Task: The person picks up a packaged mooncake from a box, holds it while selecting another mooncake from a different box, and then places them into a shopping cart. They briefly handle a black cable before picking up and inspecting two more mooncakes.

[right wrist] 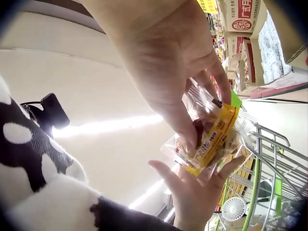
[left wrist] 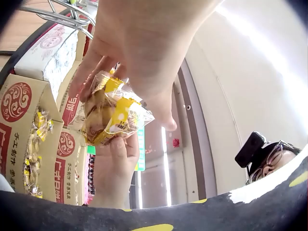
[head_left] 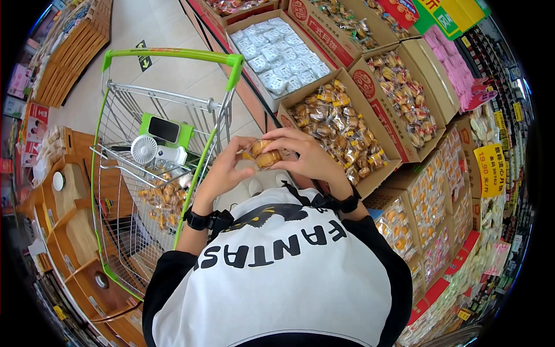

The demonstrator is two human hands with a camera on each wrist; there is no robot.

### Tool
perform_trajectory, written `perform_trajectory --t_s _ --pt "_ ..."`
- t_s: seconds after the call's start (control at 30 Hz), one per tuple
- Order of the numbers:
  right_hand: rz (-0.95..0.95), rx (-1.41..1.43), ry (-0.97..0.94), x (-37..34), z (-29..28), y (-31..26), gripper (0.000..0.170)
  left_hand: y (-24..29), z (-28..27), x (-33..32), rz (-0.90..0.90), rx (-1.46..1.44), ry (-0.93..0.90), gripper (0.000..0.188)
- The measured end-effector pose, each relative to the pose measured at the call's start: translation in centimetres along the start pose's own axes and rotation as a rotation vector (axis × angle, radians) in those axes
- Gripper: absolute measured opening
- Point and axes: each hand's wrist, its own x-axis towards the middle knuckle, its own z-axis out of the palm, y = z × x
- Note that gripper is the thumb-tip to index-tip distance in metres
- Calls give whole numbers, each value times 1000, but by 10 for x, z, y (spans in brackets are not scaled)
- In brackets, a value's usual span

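Clear-and-yellow wrapped pastries [head_left: 266,155] [left wrist: 108,113] [right wrist: 211,139] are held up between the two hands, over the person's shoes. The right hand [head_left: 303,153] [left wrist: 115,168] [right wrist: 168,62] pinches the wrapper, its thumb pressed on the near face in the right wrist view. The left hand [head_left: 222,176] [left wrist: 139,43] [right wrist: 195,197] rests its fingers against the other side, its thumb sticking out away from the package. The package partly hides the left fingertips.
A green-handled shopping cart [head_left: 173,53] stands at the left, with a small white fan [head_left: 143,150], a phone [head_left: 163,129] and bagged pastries [head_left: 165,199]. Boxes of wrapped pastries [head_left: 341,130] and white packets [head_left: 277,52] line the right. Wooden shelves [head_left: 72,196] stand beyond the cart.
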Motion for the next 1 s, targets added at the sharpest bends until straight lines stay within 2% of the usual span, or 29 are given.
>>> perform_trajectory --t_s 0.07,0.17,0.3,0.37,0.43,0.57,0.63,0.67,0.73,0.83,0.9,0.97,1.0 --pt "-6 -21 -17 2 2 0 29 4 0 -1 19 93 -35 50" --pt "9 -40 -28 2 6 2 30 6 4 -4 -84 175 1 58" --pt "3 -20 -39 6 11 5 34 -2 4 -8 -137 184 64 56" --pt "-6 -18 -50 9 14 4 37 -13 2 -12 -67 121 122 55" --pt "142 148 -36 13 15 -1 50 -13 2 -14 -45 70 160 54" --pt "136 195 -31 21 19 -3 63 -10 2 -20 -37 -67 276 54" --pt "98 345 12 24 24 0 68 -11 1 -23 -29 -131 330 54" --pt "94 346 4 25 25 0 68 -12 0 -25 -21 -195 376 54" --pt "224 395 -124 27 26 0 67 -13 -3 -31 -17 -218 402 55" --pt "236 470 -181 31 41 3 64 -13 -7 -40 6 -203 429 57" --pt "188 440 -172 34 53 9 60 -14 -10 -47 26 -161 442 58" --pt "134 414 -168 39 58 8 57 -17 -13 -55 -93 -221 445 65" --pt "118 388 -167 42 60 4 55 -16 -14 -58 -92 -218 466 65"
